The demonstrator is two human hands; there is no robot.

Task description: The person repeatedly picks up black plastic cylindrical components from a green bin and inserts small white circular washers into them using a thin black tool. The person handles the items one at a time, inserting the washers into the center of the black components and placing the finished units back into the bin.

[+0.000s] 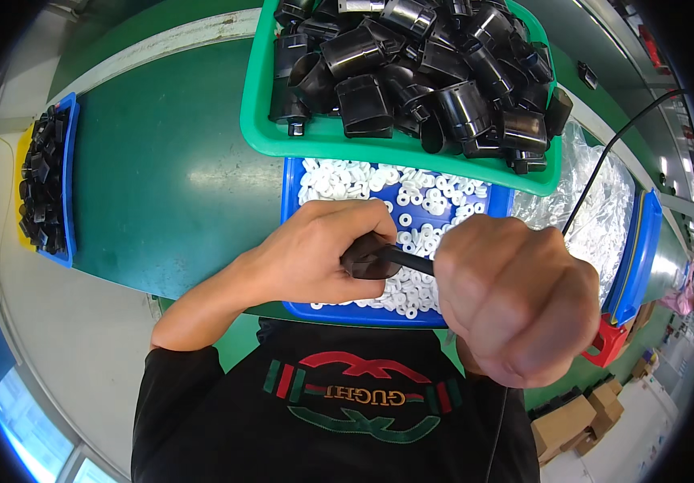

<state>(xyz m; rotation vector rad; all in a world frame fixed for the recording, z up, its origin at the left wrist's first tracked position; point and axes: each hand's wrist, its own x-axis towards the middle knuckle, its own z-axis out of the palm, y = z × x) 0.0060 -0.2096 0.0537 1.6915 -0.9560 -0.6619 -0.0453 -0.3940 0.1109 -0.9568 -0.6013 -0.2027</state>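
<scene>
The left hand [319,248] grips a dark, blocky plastic part [360,259] at centre; the right hand [522,296] is clenched around a slim black rod [409,259] meeting it. This unit appears mid-operation. Black cylindrical fittings [364,105] fill the green plastic tray [323,148] at 12 o'clock, completion indeterminable.

The person wears a black shirt [202,439] with a left sleeve [176,386] that ends near the elbow, leaving the forearm [211,312] bare. Both the left hand [323,245] and the right hand [516,302] are bare too. Across the front sits a large emblem: a curved red band [363,365] on top, a curved green band [363,427] below, gold letters [364,395] between them, upside down in this view, and upright green-and-red stripes [285,381] at either side. A thin dark cord [497,435] runs down the shirt's right side.
</scene>
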